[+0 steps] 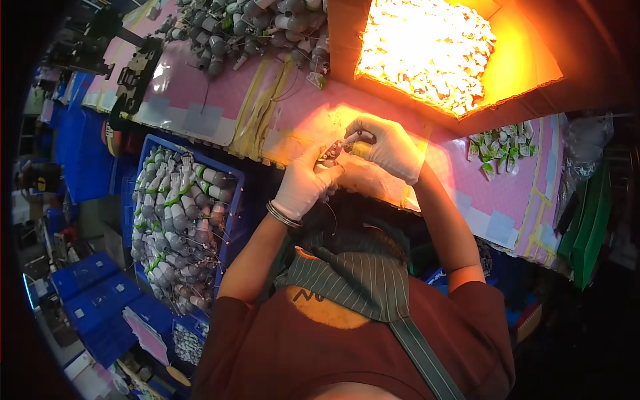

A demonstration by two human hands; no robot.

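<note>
Two big surfaces frame what I'm watching: the pink-covered workbench (pixel 220 100), running across the top of the view, and the cardboard box (pixel 527 67) at its far right corner, lit bright orange and full of small pale pieces. Hard against the bench's near edge on my left sits a blue crate (pixel 230 220) heaped with grey bulb-shaped parts trailing green-banded wires; a second heap of the same grey parts (pixel 260 27) lies at the bench's far edge. A cluster of small green-and-white pieces (pixel 500 150) rests toward the right end.

Both gloved hands meet over the bench's near edge, about its middle. My left hand (pixel 303 183) is closed around one small grey part (pixel 333 152), pinching it from below. My right hand (pixel 387 147) curls in from the right, fingertips narrowed on the part's other end, touching it.

To do this well, I judge the left should hold steady while the right does the fine work, keeping the wire clear.
</note>
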